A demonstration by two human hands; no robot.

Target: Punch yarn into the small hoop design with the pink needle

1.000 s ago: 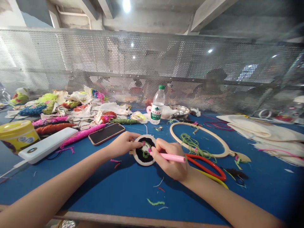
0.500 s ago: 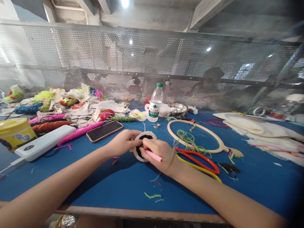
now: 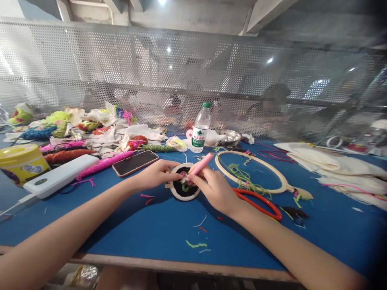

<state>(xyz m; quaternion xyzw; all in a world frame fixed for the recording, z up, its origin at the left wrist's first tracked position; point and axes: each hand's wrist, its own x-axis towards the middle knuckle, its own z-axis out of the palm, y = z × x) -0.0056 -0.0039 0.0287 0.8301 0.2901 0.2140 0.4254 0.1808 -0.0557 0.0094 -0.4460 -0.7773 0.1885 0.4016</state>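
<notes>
Fingers [image 3: 208,184] of the right hand [image 3: 219,191] are pinching a pink, rod-shaped handheld tool [image 3: 203,162], which is leaning up and away from the worker, its lower end pointing into the centre of a small, round hoop with a pale rim [image 3: 185,198]. The left hand [image 3: 155,174] is gripping the hoop's left edge, its thumb pressing over the face near the centre. The hoop is sitting low over the blue tabletop [image 3: 136,237], between both hands; whether it is fully resting there is not showing. Judging progress: black fibre filling [image 3: 177,188] is covering most of the visible outer face, so the surround appears largely complete. Green and pink details are occupying the centre, and a small pale area is showing beside the tool's working end, probably marking the portion remaining. Fingertips are partly hiding this area, so its exact extent is not showing.
</notes>
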